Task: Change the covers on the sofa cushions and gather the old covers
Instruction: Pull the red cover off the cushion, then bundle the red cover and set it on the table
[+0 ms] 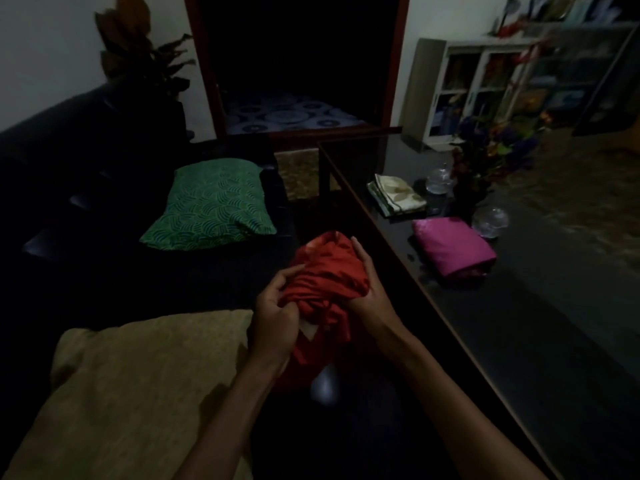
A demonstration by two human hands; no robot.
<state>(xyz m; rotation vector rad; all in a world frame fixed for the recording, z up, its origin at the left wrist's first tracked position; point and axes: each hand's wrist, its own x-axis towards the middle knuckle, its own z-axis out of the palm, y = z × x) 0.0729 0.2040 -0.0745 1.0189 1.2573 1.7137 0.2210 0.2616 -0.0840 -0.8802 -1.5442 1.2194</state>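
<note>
Hands: left hand [277,308] and right hand [363,289] both clutch the bunched red cover [325,271] (opening hidden); find its opening before fitting it.

The bunched cover [327,271] is plain red, the cushion [211,206] on the black sofa [69,161] is green with a scalloped fan pattern, and the nearer cushion [138,393] is tan. On the glossy black surface [519,323] lie a magenta folded cover [453,245] and a cream cover with olive leaf print [396,194].
</note>
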